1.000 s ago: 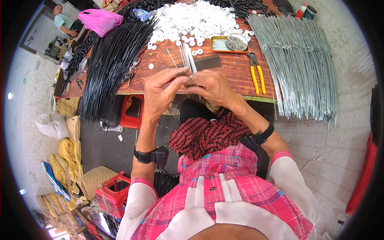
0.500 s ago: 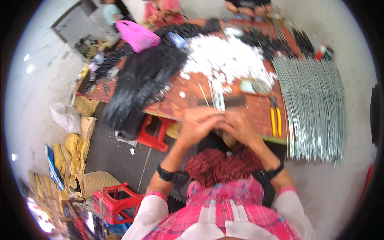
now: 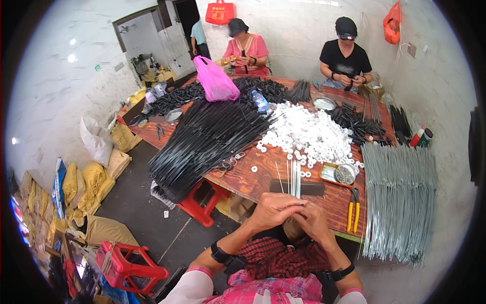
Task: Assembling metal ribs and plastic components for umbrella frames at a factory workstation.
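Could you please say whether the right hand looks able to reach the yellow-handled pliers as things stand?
Likely yes: the yellow-handled pliers lie uncovered on the tabletop to the right of the right hand, with nothing visible between, though that hand is close beside the left hand.

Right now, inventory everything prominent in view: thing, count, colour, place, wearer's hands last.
wooden table: one, reddish, centre
plastic rings: many, white, tabletop
slender rods: many, black, table's left
slender metal rods: many, silver, table's right
thin straight rods: several, whitish, table's front
metal pliers: one, yellow handles, right
plastic bag: one, pink, far tabletop
plastic stools: two, red, left
stuffed sacks: several, yellow, floor left
people: three, pink, black, blue tops, background
left hand: one, bare, lower centre
right hand: one, bare, lower centre
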{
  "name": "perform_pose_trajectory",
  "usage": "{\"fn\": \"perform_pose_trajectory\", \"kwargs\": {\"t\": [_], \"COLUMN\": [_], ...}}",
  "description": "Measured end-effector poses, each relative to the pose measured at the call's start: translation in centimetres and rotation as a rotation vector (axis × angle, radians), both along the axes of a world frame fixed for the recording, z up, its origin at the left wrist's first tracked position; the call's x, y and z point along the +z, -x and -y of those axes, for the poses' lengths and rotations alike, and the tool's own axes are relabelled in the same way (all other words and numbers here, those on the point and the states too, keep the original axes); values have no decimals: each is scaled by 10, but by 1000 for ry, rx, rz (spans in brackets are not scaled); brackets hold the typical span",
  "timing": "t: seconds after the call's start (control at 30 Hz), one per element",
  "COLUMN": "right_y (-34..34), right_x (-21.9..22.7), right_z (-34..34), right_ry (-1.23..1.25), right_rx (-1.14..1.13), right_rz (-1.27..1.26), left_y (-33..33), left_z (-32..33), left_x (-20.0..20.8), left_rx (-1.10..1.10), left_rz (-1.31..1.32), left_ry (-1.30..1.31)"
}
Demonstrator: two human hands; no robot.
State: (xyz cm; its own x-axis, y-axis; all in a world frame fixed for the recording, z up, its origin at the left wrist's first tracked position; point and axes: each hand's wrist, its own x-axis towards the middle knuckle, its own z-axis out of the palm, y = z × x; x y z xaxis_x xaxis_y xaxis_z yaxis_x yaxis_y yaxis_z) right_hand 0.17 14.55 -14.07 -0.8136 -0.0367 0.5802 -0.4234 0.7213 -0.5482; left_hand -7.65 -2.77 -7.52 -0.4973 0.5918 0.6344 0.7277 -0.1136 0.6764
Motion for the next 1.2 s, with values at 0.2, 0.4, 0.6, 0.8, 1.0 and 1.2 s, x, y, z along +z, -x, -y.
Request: {"fn": "perform_pose_trajectory", "kwargs": {"t": [0.2,0.4,0.6,0.8,1.0,1.2], "right_y": [-10,3,13,-5,-5,1], "right_x": [-20,-29,-38,-38,-33,-39], "right_z": [6,-10,-10,-3,-4,-1], "right_ry": [-26,25,35,-24,25,54], "right_rx": [-76,-53,-54,-138,-126,-105], "right_rz": [-98,187,127,67,146,142], "left_y": [-12,9,15,2,0,4], "left_z": [2,-2,-9,-6,-5,-6], "left_x": [-4,2,-4,-5,-7,-11], "left_rx": [-17,97,-6,-23,-11,-14], "left_rz": [30,-43,97,125,171,179], "left_ry": [19,133,13,70,39,17]}}
